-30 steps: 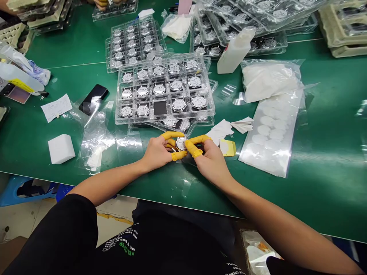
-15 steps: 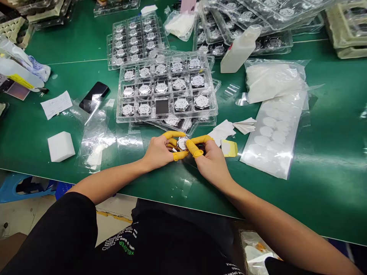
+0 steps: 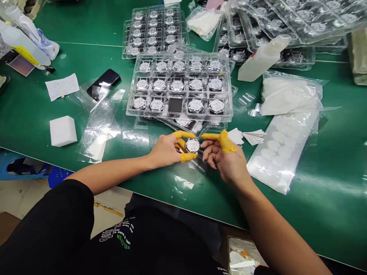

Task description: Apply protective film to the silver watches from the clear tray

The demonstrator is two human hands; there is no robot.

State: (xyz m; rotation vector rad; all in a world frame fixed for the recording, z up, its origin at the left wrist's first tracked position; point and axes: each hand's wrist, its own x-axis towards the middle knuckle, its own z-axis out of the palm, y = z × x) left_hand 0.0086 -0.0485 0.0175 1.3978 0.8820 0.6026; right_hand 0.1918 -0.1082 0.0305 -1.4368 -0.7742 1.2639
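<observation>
Currently held: a round silver piece [image 3: 192, 145], small, flat and shiny, with a pale face, a faint mark on it and a bright metal rim
Place: just above the green table [image 3: 315, 214], near its front edge and in front of the clear tray [image 3: 160, 115]
Left hand [image 3: 166, 149]: thumb and forefinger, both in yellow finger cots, pinch the piece at its left side, and another cotted finger sits behind it
Right hand [image 3: 229, 162]: grips nothing; the cotted forefinger points at the upper right of the piece, its tip just beside the rim, contact unclear; the cotted thumb stands clear and the other fingers curl loosely
Tray: rows of like silver pieces in cells, one cell [image 3: 175, 104] showing dark
Change from half a second ago: both hands pinched the piece then; the right thumb has come off and the right hand has drawn back to the right, while the left grip is unchanged
</observation>
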